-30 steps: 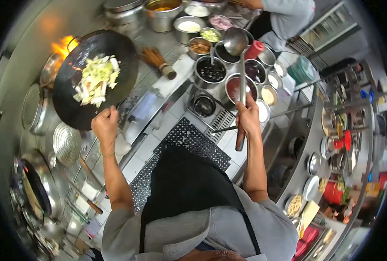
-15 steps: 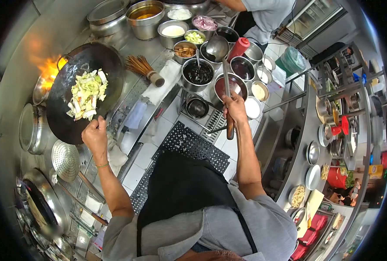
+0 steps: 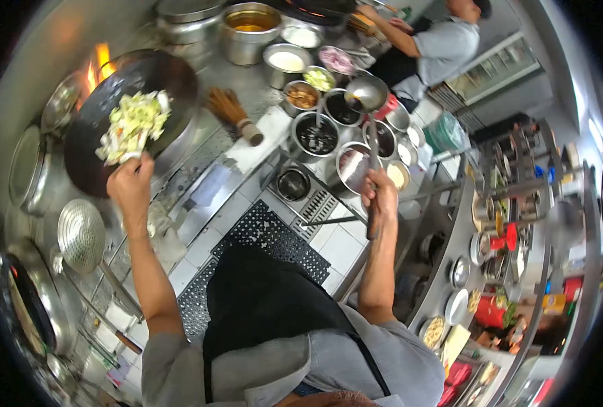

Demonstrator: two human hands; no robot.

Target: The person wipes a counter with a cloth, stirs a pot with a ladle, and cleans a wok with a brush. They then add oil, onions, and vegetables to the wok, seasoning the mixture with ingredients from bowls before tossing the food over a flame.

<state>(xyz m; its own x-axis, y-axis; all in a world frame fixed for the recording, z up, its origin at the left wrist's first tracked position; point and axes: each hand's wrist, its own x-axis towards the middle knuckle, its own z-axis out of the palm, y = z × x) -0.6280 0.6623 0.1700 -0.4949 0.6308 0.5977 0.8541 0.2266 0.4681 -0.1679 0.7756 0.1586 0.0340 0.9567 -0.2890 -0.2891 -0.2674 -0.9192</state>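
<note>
My left hand [image 3: 130, 186] is closed at the near rim of the dark wok [image 3: 88, 146], and the part it grips is hidden under my fingers. Chopped pale green and white vegetables [image 3: 133, 127] lie inside the wok. My right hand [image 3: 380, 193] is wrapped round the wooden handle of a metal ladle [image 3: 367, 93]. The ladle's bowl, with a little dark liquid in it, is over the dark sauce containers. Below its shaft stands a pot of reddish-brown sauce [image 3: 350, 165], and a pot of black sauce [image 3: 316, 136] is to its left.
Flames [image 3: 103, 61] rise behind the wok. A bamboo brush [image 3: 230, 112] lies right of it. A perforated strainer [image 3: 81, 234] rests at left. Metal pots, including one with amber liquid [image 3: 250, 26], line the back. A co-worker [image 3: 444, 51] stands at upper right.
The ladle's bowl has shifted from above the black sauce toward the neighbouring containers and now shows dark liquid. The wok has tilted slightly, and more of the co-worker is visible.
</note>
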